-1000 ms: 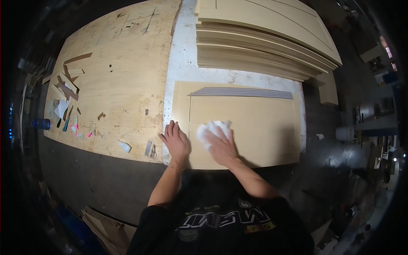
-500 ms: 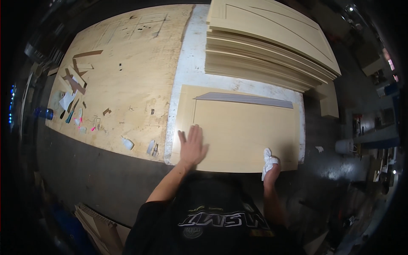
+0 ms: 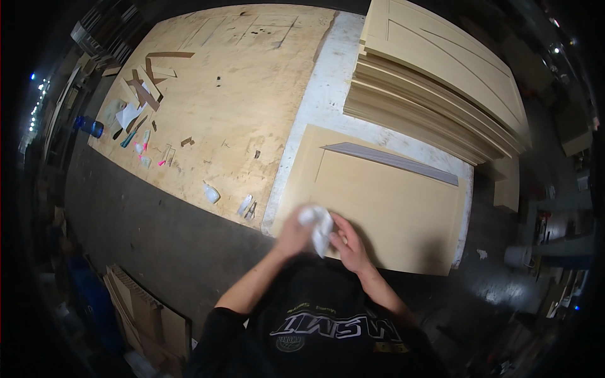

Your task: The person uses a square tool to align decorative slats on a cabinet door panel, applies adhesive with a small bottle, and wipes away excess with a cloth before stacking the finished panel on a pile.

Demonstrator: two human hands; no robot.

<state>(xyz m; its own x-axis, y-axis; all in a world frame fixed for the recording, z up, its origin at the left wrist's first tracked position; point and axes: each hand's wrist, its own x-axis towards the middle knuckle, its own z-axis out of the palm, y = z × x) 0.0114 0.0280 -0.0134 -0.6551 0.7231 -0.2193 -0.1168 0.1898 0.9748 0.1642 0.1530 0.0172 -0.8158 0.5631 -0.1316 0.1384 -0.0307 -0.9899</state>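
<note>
Just in front of my body, a crumpled white cloth (image 3: 320, 232) is bunched between my two hands, above the near edge of a flat cream-coloured panel (image 3: 384, 214). Blurred by motion, my left hand (image 3: 295, 234) grips the cloth from its left side. My right hand (image 3: 351, 247) is at the cloth's right edge, its fingers bent and apart, the fingertips close to or touching it. Along the panel's far side lies a long grey strip (image 3: 391, 164) with a slanted left end.
A tall stack of cream panels (image 3: 435, 104) stands at the far right. On the plywood tabletop (image 3: 233, 120) to the left are wood offcuts (image 3: 144, 88), a small white bottle (image 3: 211, 193) and several small tools. Cardboard (image 3: 142, 315) leans at lower left; a white bucket (image 3: 518, 257) stands right.
My left hand has lifted off the panel and taken hold of the cloth. My right hand has brought the cloth leftward to meet it. The view has turned slightly.
</note>
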